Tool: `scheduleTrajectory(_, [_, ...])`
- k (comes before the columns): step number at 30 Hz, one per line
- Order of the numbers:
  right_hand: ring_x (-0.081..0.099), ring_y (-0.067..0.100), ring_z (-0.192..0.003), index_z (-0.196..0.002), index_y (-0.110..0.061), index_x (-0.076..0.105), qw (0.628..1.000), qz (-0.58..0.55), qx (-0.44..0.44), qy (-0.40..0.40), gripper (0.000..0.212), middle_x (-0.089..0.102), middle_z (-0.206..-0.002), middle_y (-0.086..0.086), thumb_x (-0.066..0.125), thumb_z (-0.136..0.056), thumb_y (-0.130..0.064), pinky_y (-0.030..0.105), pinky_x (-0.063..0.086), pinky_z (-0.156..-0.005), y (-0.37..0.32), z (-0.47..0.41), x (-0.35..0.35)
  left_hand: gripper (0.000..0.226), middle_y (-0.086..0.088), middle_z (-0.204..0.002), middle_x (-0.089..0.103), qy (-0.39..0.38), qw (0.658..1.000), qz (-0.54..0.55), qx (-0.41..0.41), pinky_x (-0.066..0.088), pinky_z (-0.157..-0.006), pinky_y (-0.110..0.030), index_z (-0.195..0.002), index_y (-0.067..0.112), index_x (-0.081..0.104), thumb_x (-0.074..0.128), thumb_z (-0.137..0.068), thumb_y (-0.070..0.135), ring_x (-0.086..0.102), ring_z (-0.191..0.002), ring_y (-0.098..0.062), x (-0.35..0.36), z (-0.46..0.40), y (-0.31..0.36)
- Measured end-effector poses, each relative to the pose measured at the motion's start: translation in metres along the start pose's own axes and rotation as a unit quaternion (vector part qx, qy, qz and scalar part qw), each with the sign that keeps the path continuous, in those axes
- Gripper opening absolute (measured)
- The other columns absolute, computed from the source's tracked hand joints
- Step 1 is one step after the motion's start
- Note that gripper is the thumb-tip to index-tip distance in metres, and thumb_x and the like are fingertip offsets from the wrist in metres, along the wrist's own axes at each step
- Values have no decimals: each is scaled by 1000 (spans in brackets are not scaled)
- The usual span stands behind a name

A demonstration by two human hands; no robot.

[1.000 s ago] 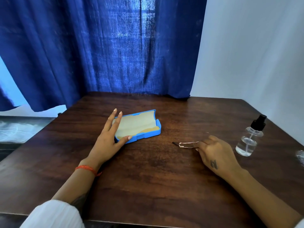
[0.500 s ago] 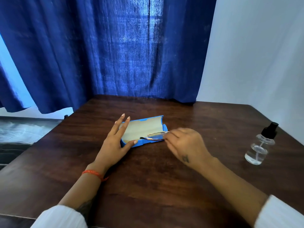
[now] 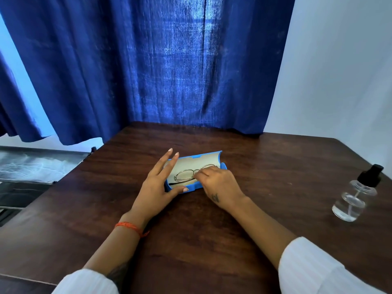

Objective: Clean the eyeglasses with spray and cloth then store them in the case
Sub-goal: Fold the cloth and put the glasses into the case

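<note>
A blue eyeglass case [image 3: 223, 166] with a beige lining lies open at the middle of the dark wooden table [image 3: 212, 240]. Thin metal-framed eyeglasses [image 3: 185, 175] lie folded inside it. My right hand [image 3: 220, 187] pinches the frame near its bridge, fingers over the case's right half. My left hand [image 3: 158, 185] rests flat against the case's left end, fingers spread, thumb along the front wall. A clear spray bottle [image 3: 356, 196] with a black pump stands at the table's right edge. No cloth is in view.
A dark blue curtain [image 3: 159, 71] hangs behind the table's far edge, with a pale wall [image 3: 339, 71] to its right. Left of the table, lower down, lies a grey surface [image 3: 31, 164].
My right hand carried the eyeglasses from the table near the spray bottle leftward into the open case. My left hand stayed on the case.
</note>
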State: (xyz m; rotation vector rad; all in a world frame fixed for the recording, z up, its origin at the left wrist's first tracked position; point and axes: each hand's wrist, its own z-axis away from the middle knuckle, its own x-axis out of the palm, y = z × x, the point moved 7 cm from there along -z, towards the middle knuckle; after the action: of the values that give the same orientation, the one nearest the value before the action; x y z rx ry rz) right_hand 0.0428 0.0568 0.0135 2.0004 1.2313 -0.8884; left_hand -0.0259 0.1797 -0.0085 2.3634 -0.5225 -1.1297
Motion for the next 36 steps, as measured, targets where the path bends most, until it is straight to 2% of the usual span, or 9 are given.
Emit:
scheduleTrajectory(4, [65,23,-59,-75,-10,71,999,-11,13,-29,28,67,-68,4,44,-68,-8,25,51,-43,-3,5,8,88,16,-154,20,0,1000,-4,0,29,-113,-38,-143,37,27,76,-70,35,23,-140,-6,0,0,0])
scheduleTrajectory(9, [70,19,-71,-90,-7,74,998,-26,43,-34,49,73,-81,5,80,-42,-1,23,54,-58,-10,21,1,87,16,-154,19,-4,1000,-15,3,28,-112,-34,-143,37,26,75,-71,37,23,-139,-6,0,0,2])
scheduleTrajectory(14, [68,23,-90,-97,-7,72,997,-52,61,21,31,73,-96,8,59,-69,-5,30,53,-83,-6,29,-13,87,17,-153,19,-7,1000,-15,5,25,-112,-30,-142,39,25,75,-71,36,22,-140,-4,1,1,4])
scheduleTrajectory(19, [37,24,-135,-133,-8,48,988,13,56,-146,70,50,-139,8,21,-93,-57,46,12,-112,-6,32,9,86,17,-153,20,-5,1000,-11,10,25,-111,-28,-142,38,26,75,-71,36,22,-139,-4,1,1,3])
scheduleTrajectory(23, [-2,17,-144,-148,-13,16,979,-27,57,-195,94,14,-156,2,-9,-75,-68,35,-16,-111,-8,37,12,84,15,-153,22,0,1000,-16,15,25,-109,-24,-141,36,29,75,-71,35,23,-138,-1,0,2,5])
scheduleTrajectory(28, [-9,14,-144,-148,-16,14,968,-89,84,-219,97,5,-158,0,-4,-70,-71,36,-11,-115,-11,38,11,81,16,-150,26,4,1000,-18,15,28,-108,-27,-139,34,34,77,-70,33,29,-136,-6,-1,2,5])
scheduleTrajectory(30, [8,17,-144,-144,-13,31,974,-135,87,-157,88,21,-155,4,14,-80,-72,32,-2,-116,-9,34,4,79,13,-149,30,9,1000,-18,22,29,-108,-26,-138,33,37,77,-70,32,32,-135,-5,-2,2,4])
scheduleTrajectory(33, [41,21,-131,-126,-7,55,985,-142,97,34,55,51,-137,10,45,-87,-45,28,22,-113,7,28,-22,75,11,-148,33,13,1000,-11,21,29,-110,-26,-136,33,40,77,-70,32,33,-134,-5,-2,3,2])
scheduleTrajectory(36, [28,24,-139,-137,-13,43,988,-104,116,23,62,36,-148,10,48,-85,-46,36,21,-115,29,19,-25,71,9,-145,38,8,1000,-18,21,33,-110,-33,-134,31,44,77,-71,32,37,-132,-11,-1,3,2])
